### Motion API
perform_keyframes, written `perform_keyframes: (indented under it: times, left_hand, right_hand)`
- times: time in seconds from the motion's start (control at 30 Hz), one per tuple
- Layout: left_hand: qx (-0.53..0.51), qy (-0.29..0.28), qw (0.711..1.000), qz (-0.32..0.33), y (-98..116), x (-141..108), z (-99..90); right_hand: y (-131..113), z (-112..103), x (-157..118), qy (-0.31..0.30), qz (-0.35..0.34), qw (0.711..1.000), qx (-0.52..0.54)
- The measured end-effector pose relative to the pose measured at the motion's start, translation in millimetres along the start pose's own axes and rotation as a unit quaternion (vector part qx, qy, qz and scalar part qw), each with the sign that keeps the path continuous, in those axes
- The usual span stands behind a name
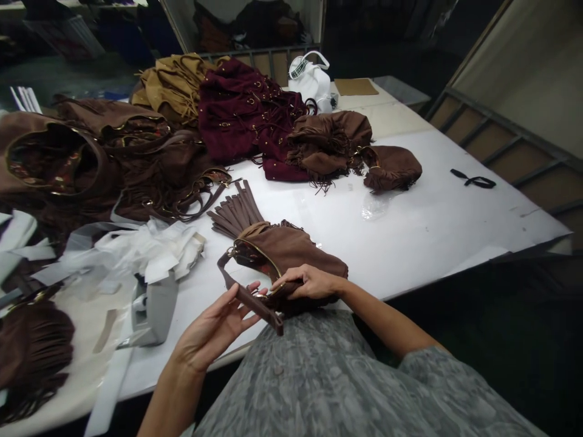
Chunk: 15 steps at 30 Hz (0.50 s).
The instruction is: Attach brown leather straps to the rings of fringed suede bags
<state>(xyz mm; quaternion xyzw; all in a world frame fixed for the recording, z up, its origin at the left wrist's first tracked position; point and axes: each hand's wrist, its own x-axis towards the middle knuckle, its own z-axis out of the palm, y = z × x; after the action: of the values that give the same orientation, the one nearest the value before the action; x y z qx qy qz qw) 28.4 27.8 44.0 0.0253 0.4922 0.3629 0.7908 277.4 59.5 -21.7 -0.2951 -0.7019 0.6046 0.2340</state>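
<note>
A brown handbag [307,252] lies at the table's near edge with its zipped mouth facing left. My left hand [221,325] has the bag's brown strap [255,303] between thumb and fingers, the other fingers partly spread beneath it. The strap loops from a metal ring at the bag's far corner toward me. My right hand [310,282] grips the bag by the near end of its opening, close to a metal fitting; its fingertips are partly hidden. Just beyond the bag lies a bundle of brown strips [239,209].
A tape dispenser [157,309] and crumpled white paper [136,246] are on the left. Maroon bags [246,112], a tan bag [170,85] and brown bags [150,164] are piled across the back. A smaller brown bag [394,167] and a black cord [473,179] lie right.
</note>
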Motion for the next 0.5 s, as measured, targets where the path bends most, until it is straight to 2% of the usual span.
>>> perform_keyframes:
  times: [0.1,0.17,0.27,0.33,0.4,0.5]
  left_hand:
    - [-0.02,0.001,1.0,-0.004,-2.1,-4.6,1.7]
    - [-0.043,0.023,0.999,0.012,-4.7,-2.8,4.8]
    - [-0.076,0.053,0.995,0.038,-13.7,2.5,9.7]
    - [-0.086,0.052,0.995,0.027,-21.8,4.9,10.0]
    - [-0.086,0.054,0.995,0.007,-28.5,5.2,5.8]
    - [-0.077,0.09,0.993,0.006,-30.6,-0.8,-5.6]
  right_hand:
    - [-11.1,-7.2,-1.4,-0.056,-0.005,0.998,-0.021]
    - [-17.5,-0.4,-0.6,-0.058,0.003,0.994,-0.093]
    - [-21.1,25.9,1.8,0.038,0.05,0.97,-0.237]
    - [-18.3,45.0,2.1,0.112,0.081,0.946,-0.294]
    - [-12.8,56.0,-0.8,0.145,0.07,0.946,-0.282]
    - [-5.4,49.1,-12.4,0.164,0.036,0.978,-0.124]
